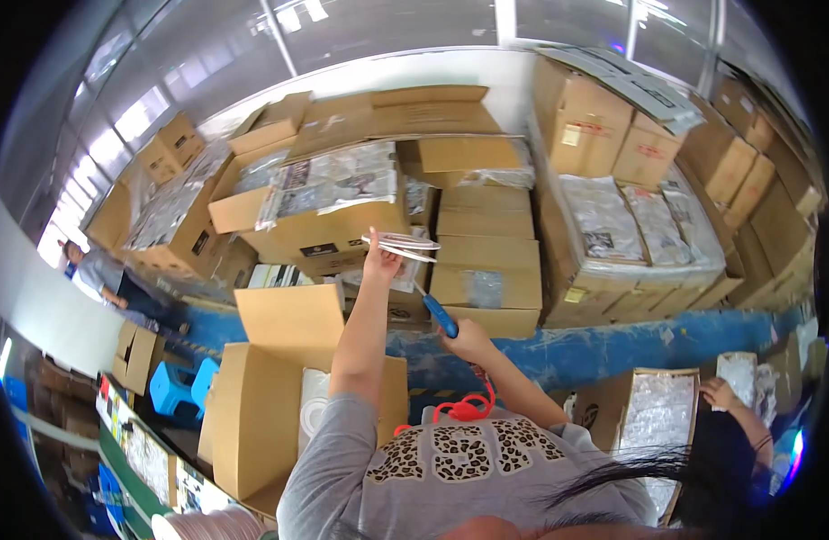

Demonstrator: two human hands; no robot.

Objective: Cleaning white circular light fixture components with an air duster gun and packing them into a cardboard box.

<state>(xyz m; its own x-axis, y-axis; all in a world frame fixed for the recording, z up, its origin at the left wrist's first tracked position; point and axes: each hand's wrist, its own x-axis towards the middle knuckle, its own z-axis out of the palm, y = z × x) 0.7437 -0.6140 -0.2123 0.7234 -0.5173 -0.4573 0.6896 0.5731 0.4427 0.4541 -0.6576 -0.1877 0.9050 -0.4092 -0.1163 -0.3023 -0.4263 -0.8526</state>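
White, thin, flat rounded pieces (404,245), stacked loosely, are pinched in the left hand (381,261), which is raised at the centre of the scene; the pieces jut out to the right of its fingers. The right hand (471,342), nearer and to the right, is wrapped around the blue handle of a slim metal-shafted tool (441,315). The shaft points up and left toward the underside of the pieces; whether it touches them, I cannot tell. A red coiled cord (468,407) hangs near the right wrist.

Behind the left hand stands a large brown cardboard carton (342,229) with black rectangular printed marks. Far right, brown upright cardboard boxes (594,126) carry red print and a pale label. The grey T-shirt (342,468) bears big leopard-patterned characters. Near left, an open brown cardboard box (239,423) contains a white item with a round form (314,416). Blue plastic stools (173,389) stand left of it.
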